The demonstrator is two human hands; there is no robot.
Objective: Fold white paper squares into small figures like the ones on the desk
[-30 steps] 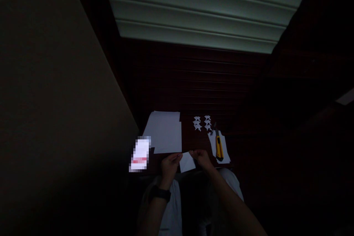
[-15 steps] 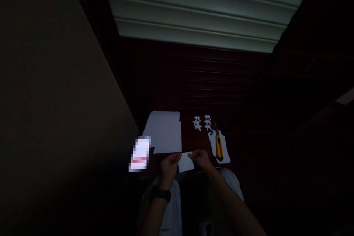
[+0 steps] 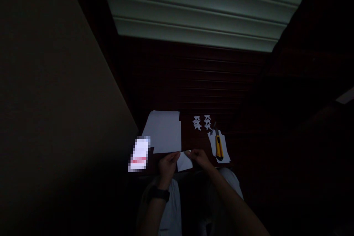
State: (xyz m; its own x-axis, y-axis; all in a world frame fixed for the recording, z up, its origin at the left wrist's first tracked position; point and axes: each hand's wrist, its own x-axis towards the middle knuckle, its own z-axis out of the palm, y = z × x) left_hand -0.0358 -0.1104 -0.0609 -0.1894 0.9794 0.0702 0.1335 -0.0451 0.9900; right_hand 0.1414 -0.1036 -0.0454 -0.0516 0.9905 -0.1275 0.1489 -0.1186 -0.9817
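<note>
On my feed, a dark table point(image 3: 190, 138) fills the lower middle. I see large white sheets point(image 3: 166, 132) overlapping at its far-left corner, and a bright object point(image 3: 139, 154) by the near-left corner, too pixelated for me to identify. Along the far edge, right of the middle, I count two columns of folded white pieces point(image 3: 207, 121). Near the right edge, I have a yellow cutter point(image 3: 219, 147) lying on smaller papers point(image 3: 225, 151), its tip toward the far edge.

Dark wristwatch point(image 3: 159, 194), pale trousers point(image 3: 171, 212), bare forearms point(image 3: 231, 200)
</note>
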